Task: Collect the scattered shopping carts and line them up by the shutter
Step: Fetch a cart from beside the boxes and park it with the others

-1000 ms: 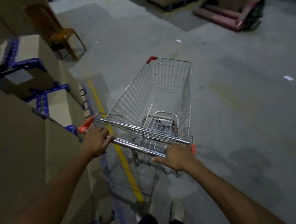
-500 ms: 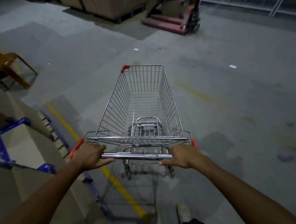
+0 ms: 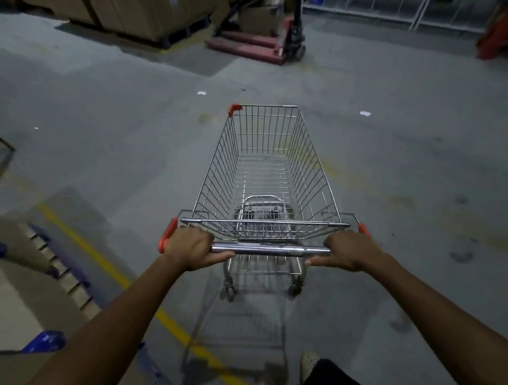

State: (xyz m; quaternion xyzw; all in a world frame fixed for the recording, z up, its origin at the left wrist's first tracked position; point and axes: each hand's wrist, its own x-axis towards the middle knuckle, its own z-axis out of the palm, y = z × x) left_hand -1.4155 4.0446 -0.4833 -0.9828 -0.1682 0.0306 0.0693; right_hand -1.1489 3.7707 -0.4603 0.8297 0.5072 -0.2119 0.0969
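Around cart handle; both hands

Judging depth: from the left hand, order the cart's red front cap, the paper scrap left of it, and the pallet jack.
1. red front cap, far-left corner of the cart.
2. paper scrap, floor beyond, left.
3. pallet jack, far ahead, slightly right.

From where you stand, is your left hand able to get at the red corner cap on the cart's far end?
Probably not. The left hand grips the handle bar, and the red corner cap sits at the far end of the shopping cart, the whole basket's length away. Nothing blocks it.
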